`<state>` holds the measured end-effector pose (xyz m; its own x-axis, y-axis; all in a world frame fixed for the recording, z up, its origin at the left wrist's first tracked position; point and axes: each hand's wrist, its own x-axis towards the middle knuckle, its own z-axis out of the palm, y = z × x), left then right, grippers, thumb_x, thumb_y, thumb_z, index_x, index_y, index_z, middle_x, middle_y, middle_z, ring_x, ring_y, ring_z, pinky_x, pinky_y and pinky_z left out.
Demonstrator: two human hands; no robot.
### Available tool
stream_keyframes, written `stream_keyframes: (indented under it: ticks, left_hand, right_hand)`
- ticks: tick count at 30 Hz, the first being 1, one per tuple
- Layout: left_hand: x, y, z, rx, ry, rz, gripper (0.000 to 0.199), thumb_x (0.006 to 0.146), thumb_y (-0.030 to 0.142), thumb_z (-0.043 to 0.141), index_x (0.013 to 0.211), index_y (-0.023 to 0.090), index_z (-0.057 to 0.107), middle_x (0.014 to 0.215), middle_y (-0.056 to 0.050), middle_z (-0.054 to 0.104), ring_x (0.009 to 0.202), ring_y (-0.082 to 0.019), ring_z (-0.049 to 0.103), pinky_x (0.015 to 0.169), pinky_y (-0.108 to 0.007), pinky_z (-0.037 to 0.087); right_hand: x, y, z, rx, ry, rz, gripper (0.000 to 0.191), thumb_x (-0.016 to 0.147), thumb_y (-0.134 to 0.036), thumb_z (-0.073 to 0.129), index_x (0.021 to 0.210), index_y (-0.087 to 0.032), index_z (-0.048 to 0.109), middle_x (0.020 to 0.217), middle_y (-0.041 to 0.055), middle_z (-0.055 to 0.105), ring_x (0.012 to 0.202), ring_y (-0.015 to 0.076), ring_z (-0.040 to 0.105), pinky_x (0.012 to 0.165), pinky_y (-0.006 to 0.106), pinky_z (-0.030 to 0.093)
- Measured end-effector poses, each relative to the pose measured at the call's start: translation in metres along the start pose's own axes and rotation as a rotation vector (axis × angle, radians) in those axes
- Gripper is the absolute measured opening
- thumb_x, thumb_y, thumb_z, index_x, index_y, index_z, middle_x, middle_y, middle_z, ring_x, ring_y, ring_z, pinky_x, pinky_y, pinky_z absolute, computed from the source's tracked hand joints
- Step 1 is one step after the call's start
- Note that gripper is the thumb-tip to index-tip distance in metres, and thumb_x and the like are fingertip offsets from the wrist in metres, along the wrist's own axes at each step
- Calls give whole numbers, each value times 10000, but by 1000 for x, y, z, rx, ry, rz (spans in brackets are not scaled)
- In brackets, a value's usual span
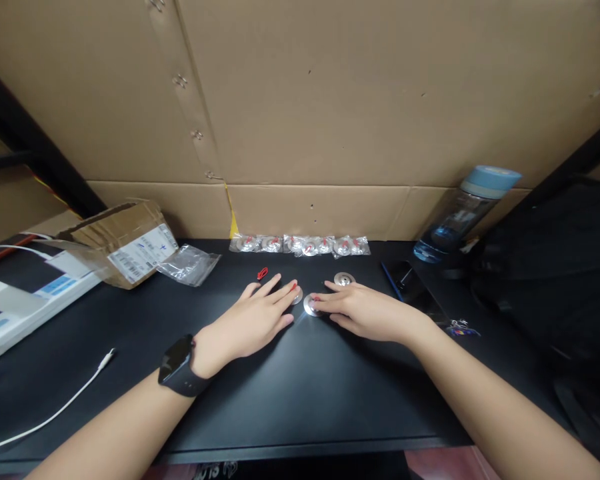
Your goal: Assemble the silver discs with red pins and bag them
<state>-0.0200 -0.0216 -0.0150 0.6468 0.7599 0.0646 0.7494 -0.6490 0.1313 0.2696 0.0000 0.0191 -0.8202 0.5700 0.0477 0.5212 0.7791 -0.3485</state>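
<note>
My left hand (257,319), with a black watch on its wrist, is spread over the black table. Its fingertips rest at a small silver disc (298,297) that is partly covered. Just right of it, fingers of my right hand (363,310) touch another silver disc (309,306) with a bit of red on it. Beyond the right hand lies a third silver disc (344,279), its near edge hidden by the hand. A small red cord loop (263,273) lies beyond my left thumb or fingers. Both hands are open, palms down.
Several bagged silver discs with red bits (309,246) line the cardboard wall. An opened box (143,250), clear bag (189,265), power strip (55,287) and white cable (70,401) are left. A bottle (450,217), dark phone (413,290), keychain (461,329) and black bag (545,267) are right.
</note>
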Motion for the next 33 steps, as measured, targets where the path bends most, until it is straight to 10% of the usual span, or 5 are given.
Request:
stream_keyframes:
  ticks: [9,33]
  left_hand:
    - [2,6,-6,-51,-84,-72,628,1079,491,351,1651,254,242,1695,-105,260,1577,-402,177,1157,-617,321]
    - [11,11,-22,-516,182,-102,623,1110,394,329,1660,349,38,1689,-23,134,1557,-259,203,1242,-492,353]
  right_hand:
    - [2,4,-2,-78,91,27,566,964,-101,555,1489,-310,549,1528,23,567,1445,306,493,1206,546,412]
    - [12,-18,3,181,341,75,680,1004,-166,520,1623,-341,301,1662,21,335,1560,295,237,1237,604,324]
